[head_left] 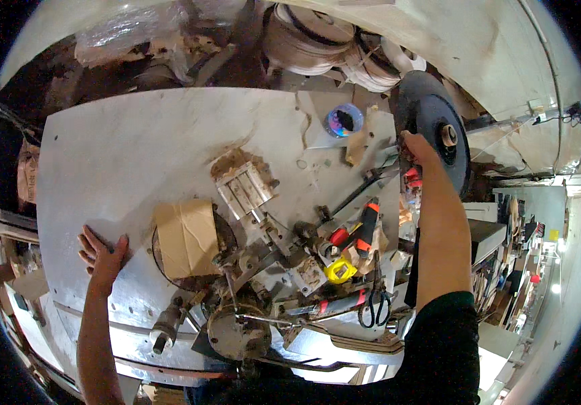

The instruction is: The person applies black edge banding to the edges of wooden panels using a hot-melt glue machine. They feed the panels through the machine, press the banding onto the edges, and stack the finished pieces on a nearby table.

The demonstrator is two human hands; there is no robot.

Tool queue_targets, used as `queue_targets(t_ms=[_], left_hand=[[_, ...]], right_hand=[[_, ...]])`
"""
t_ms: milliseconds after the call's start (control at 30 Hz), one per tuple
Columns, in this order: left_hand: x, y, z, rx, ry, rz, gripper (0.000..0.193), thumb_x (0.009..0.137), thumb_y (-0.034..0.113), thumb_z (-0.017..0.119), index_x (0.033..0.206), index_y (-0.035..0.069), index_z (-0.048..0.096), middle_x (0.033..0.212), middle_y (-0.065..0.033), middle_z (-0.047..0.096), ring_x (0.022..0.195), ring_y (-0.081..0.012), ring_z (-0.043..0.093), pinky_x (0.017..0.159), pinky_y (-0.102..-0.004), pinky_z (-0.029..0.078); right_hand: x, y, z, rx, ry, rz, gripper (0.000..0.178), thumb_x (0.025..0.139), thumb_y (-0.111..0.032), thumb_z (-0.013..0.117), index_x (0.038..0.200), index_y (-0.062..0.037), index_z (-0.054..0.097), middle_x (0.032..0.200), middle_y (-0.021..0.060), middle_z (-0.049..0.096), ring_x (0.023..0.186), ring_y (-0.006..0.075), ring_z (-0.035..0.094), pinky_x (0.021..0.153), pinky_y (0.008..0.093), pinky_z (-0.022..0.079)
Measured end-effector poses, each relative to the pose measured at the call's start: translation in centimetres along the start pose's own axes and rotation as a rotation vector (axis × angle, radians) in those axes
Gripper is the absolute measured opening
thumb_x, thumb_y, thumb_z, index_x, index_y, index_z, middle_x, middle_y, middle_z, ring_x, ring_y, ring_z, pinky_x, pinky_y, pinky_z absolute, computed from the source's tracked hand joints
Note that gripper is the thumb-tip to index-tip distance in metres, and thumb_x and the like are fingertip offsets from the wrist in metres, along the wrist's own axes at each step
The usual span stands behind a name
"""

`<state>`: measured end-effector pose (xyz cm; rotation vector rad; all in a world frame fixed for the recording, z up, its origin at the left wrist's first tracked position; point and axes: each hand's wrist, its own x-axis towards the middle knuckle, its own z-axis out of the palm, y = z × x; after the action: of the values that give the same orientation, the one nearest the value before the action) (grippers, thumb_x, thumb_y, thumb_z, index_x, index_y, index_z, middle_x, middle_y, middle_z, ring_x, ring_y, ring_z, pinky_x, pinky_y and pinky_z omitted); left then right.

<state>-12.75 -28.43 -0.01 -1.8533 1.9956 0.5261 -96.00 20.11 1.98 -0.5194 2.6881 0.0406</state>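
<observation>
My left hand (105,255) rests at the left side of the pale metal table (94,169), fingers spread, holding nothing. My right arm stretches to the far right corner. There my right hand (417,147) is closed, beside the large dark disc (432,108) with a round hub. What its fingers grip is hidden. Between my hands, a folded piece of brown cardboard (186,237) lies over a round plate set in the table. Right of it stands a ribbed metal fixture (244,187), with brown dust around it.
A clear tub (344,120) with dark contents stands at the far right. Nearer lie an orange-and-black handled tool (368,226), a yellow tape measure (340,270) and black-handled scissors (376,307). Metal machine parts (238,331) stand at the near edge. Coiled rolls (307,44) lie beyond the table.
</observation>
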Motion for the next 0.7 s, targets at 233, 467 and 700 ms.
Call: queue_targets(t_ms=[233,467,700], left_hand=[[0.8,3.5,0.1,-0.094,0.004,0.058,0.14,0.084,0.086,0.073,0.176,0.026,-0.014,0.185,-0.0173,-0.016,0.166,-0.0542,-0.014,0.125,-0.0785,0.006],[-0.9,1.3,-0.8,-0.104,0.042,0.024,0.138,0.086,0.084,0.073,0.177,0.025,-0.013,0.185,-0.0178,-0.014,0.166,-0.0545,-0.011,0.125,-0.078,0.007],[0.8,-4.1,0.9,0.036,0.091,0.029,0.136,0.086,0.085,0.072,0.177,0.025,-0.011,0.185,-0.014,-0.013,0.166,-0.0543,-0.011,0.124,-0.0797,0.009]], right_hand=[[1.8,8.0,-0.4,-0.888,0.166,-0.512,0.025,0.096,-0.017,0.066,0.108,-0.0093,0.086,0.092,0.0208,0.08,0.093,0.0339,0.081,0.079,0.0476,0.063],[2.4,2.3,4.0,-0.553,0.572,-0.222,0.019,0.091,-0.017,0.069,0.096,-0.0016,0.08,0.083,0.0261,0.072,0.089,0.0404,0.078,0.08,0.0497,0.062],[-0.7,-6.1,1.1,0.424,-0.085,0.319,0.021,0.085,-0.015,0.082,0.101,-0.0021,0.077,0.104,0.0103,0.075,0.091,0.029,0.076,0.076,0.0471,0.067]])
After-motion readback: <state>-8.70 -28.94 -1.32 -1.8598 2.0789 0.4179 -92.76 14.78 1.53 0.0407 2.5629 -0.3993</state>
